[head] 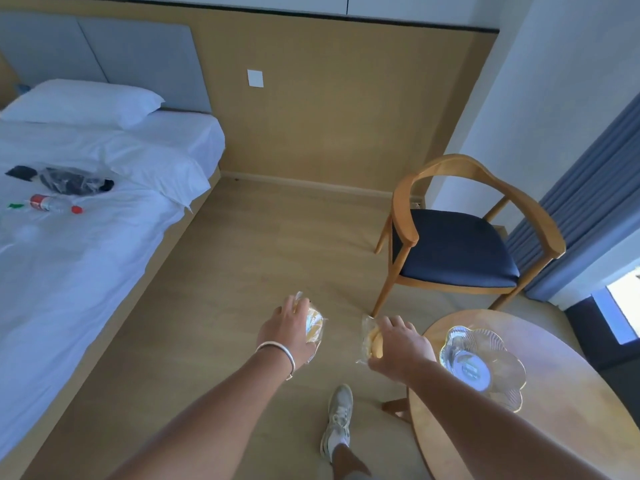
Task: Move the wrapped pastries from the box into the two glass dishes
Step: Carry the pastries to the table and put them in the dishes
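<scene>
Pale wood flooring (214,306) fills the lower and middle view, with one light sneaker (337,419) planted on it at the bottom centre. At lower right stands a round wooden tabletop (561,427); on it sits a scalloped glass dish (481,363) with a gold rim, upright and holding no pastry. Only this one dish is in view, and the box is not visible. Both forearms extend forward over the floor, to the left of the tabletop. Left hand (289,329) — a silver bangle (277,351) on its wrist — has its grip closed around a wrapped pastry (313,325), a yellow round cake in clear plastic, fingers curled over its top. Right hand (398,344) has its grip closed on a second wrapped pastry (372,339), also yellow in clear film, the wrapper's edge projecting to the left of the fingers; this hand is near the tabletop's left edge and just beside the dish, not above it. Beyond the tabletop stands a wooden armchair (457,244) with a dark blue seat. Left of the floor lies a bed (86,258) with white sheets, carrying a plastic bottle (52,203) with a red cap and a dark item in a clear bag (69,181). Farther back are a white pillow (83,103), a grey headboard (104,50) and a tan wall panel (329,116) — blue curtains (588,202) hang at far right.
</scene>
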Motion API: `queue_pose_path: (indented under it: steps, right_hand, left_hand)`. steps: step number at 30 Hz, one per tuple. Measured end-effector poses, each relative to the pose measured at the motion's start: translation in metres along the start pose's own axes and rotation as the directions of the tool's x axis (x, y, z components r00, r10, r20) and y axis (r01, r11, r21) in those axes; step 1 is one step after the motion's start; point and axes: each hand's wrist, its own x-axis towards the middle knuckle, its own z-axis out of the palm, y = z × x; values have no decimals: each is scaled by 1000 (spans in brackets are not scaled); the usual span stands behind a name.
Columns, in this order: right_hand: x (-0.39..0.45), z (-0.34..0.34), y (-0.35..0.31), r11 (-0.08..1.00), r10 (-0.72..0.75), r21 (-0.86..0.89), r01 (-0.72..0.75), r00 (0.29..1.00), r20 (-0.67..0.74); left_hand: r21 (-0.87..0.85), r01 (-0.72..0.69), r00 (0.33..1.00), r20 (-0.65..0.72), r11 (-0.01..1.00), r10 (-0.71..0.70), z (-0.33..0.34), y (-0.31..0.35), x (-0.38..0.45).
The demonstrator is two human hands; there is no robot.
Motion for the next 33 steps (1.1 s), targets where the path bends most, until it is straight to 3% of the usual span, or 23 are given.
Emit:
queue_pose_path:
  steps: [10,17,23,27,33]
  right_hand:
    - [130,-44,63,977,158,150,-154,987,-14]
    - [149,-72,161,881,413,259,-396,911,-10]
    - [106,-70,236,680,672,372,-631,740,27]
    - [70,-57,265,492,814,422,-761,574,85]
    - [39,-41,271,201,920,458,-866,327,214]
  left_hand:
    - [62,-194,979,74,979,189,-17,56,188]
    - [31,-455,884,136,890,447,-13,172,285]
    - [-40,-706,676,262,707,689,18,285,317]
    - [47,-844,520,315,534,794,35,349,322]
    - [-16,-955,259,431,295,864,65,409,321]
